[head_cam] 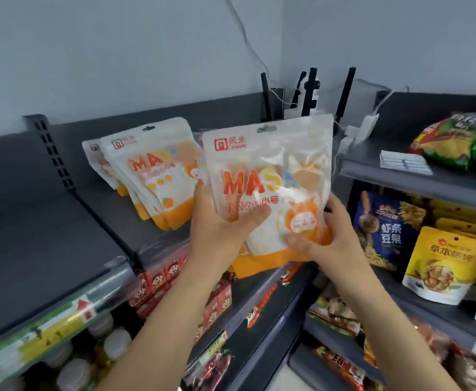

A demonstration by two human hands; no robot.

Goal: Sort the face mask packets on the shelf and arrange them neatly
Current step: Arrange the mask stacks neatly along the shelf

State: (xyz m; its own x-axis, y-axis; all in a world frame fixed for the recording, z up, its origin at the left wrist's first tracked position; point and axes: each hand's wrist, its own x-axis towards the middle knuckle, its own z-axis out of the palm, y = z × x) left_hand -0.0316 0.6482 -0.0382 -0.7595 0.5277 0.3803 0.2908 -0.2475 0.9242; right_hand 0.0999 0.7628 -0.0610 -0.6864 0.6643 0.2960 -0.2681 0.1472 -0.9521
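I hold a white and orange face mask packet (270,176) upright in front of the top shelf (112,210). My left hand (220,230) grips its lower left edge, thumb across the front. Gripping the lower right corner is my right hand (324,235). More orange packet edge shows below the front one, so I may be holding more than one. Several matching mask packets (152,176) lean together against the shelf's back panel, just left of the held one.
A dark divider rail (101,221) splits the top shelf, with bare shelf to its left. Router antennas and cables (310,94) stand in the corner. The right-hand shelves carry snack bags (440,263). Red cartons (160,280) and bottles (112,345) sit on lower levels.
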